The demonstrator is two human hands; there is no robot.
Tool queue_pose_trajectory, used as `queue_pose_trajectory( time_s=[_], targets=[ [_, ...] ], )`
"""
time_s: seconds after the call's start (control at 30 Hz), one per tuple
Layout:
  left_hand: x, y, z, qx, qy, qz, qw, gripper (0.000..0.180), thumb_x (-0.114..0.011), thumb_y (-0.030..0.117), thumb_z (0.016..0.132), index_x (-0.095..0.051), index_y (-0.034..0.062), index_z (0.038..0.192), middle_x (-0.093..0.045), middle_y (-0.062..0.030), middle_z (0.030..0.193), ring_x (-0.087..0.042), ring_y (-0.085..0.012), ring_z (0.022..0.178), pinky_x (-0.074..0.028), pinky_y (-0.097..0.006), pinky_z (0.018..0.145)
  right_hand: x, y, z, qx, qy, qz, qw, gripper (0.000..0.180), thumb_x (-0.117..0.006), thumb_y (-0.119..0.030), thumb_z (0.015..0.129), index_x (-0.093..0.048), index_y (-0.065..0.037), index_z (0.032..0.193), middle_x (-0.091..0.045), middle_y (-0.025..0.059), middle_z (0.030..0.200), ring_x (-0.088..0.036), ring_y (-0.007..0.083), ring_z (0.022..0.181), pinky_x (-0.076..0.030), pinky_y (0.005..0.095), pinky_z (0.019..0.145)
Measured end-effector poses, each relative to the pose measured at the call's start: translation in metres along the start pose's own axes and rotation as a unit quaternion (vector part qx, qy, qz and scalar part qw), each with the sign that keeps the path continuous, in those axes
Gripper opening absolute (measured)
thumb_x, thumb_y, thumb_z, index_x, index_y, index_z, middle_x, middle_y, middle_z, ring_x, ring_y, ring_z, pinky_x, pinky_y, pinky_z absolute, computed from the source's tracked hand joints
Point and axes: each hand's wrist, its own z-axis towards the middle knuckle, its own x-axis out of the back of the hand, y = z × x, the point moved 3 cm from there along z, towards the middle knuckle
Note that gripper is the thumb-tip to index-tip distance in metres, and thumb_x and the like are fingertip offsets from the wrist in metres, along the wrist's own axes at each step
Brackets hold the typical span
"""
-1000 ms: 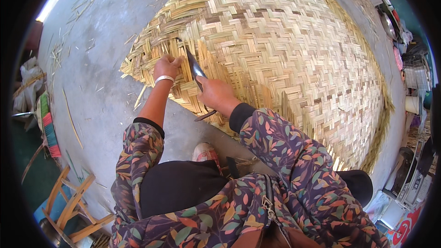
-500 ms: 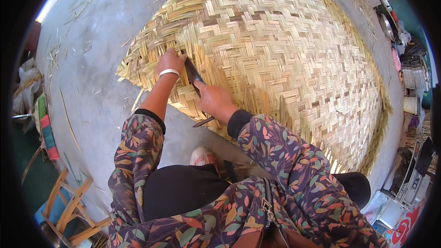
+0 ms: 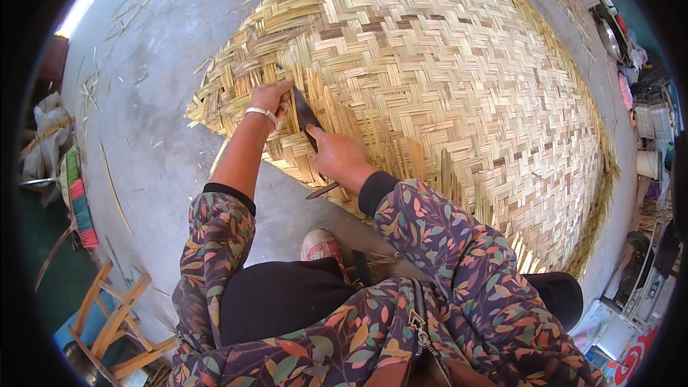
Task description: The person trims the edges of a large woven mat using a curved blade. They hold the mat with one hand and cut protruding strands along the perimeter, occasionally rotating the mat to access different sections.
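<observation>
The person's left hand [image 3: 269, 98], at half past ten from the middle of the view, sits closer to the blade than it did a second ago; its fingers are bunched in a narrow pinch at the strips beside the metal, though which strip they hold, if any, cannot be told. The dark blade [image 3: 305, 110] points toward eleven o'clock and shows a little lower than it did, drawn slightly back toward the body. The right hand [image 3: 339, 156], near the centre, is closed around the tool, whose thin dark tail [image 3: 322, 190] sticks out toward seven o'clock from the fist. Both hands thus seem gathered on one patch of weave.

At nine to ten o'clock the grey floor [image 3: 150, 150] lies strewn with straw scraps [image 3: 87, 94]. The woven mat [image 3: 444, 93] spreads from ten o'clock round to four, under both hands, with unwoven strips [image 3: 330, 100] just right of the blade.

Around the room, a pale plastic bag [image 3: 51, 115] lies past nine o'clock, a striped bundle of bristles [image 3: 79, 204] just below it, and a wooden frame [image 3: 118, 319] at eight. A shoe [image 3: 320, 245] shows at six, a round metal pan [image 3: 609, 38] at two and a whitish bucket [image 3: 647, 164] at three.
</observation>
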Motion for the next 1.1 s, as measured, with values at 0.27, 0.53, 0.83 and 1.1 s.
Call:
queue_pose_trajectory(
  time_s=[0.27,0.53,0.83,1.1],
  targets=[
    [0.010,-0.013,0.020,0.117,0.021,0.011,0.993,0.031,-0.071,0.024,0.087,-0.053,0.0101,0.065,-0.049,0.0007,0.054,-0.044,-0.0105,0.040,-0.032,-0.030,0.035,0.000,0.000,0.000,0.008,0.009,0.013,1.000,0.055,-0.061,-0.023,0.079,-0.053,-0.017,0.133,-0.068,0.0204,0.085,-0.066,0.0388,0.081,-0.052,0.0496,0.071],
    [0.006,-0.013,0.041,-0.083,0.155,0.384,0.906,0.051,-0.071,0.045,0.078,-0.073,-0.0024,0.095,-0.070,-0.0245,0.089,-0.069,-0.0358,0.085,-0.051,-0.043,0.080,0.006,-0.005,-0.004,0.010,0.007,0.004,1.000,0.039,-0.055,-0.017,0.083,-0.057,-0.012,0.122,-0.069,0.0205,0.089,-0.067,0.0378,0.085,-0.053,0.0485,0.073],
    [0.004,0.004,-0.009,-0.156,0.156,0.515,0.828,0.050,-0.071,0.055,0.078,-0.067,0.0055,0.082,-0.069,-0.0172,0.081,-0.067,-0.0342,0.079,-0.051,-0.044,0.072,0.002,-0.004,0.002,-0.011,-0.003,-0.010,1.000,0.049,-0.062,-0.024,0.079,-0.055,-0.018,0.127,-0.068,0.0200,0.087,-0.066,0.0390,0.083,-0.052,0.0506,0.072],
    [0.004,-0.005,-0.008,-0.152,0.152,0.530,0.820,0.045,-0.067,0.053,0.083,-0.063,0.0087,0.090,-0.070,-0.0171,0.087,-0.066,-0.0368,0.084,-0.050,-0.046,0.073,0.040,0.005,-0.060,0.012,-0.091,0.047,0.995,0.038,-0.059,-0.020,0.080,-0.059,-0.006,0.115,-0.067,0.0204,0.088,-0.065,0.0385,0.084,-0.051,0.0459,0.073]
  ],
)
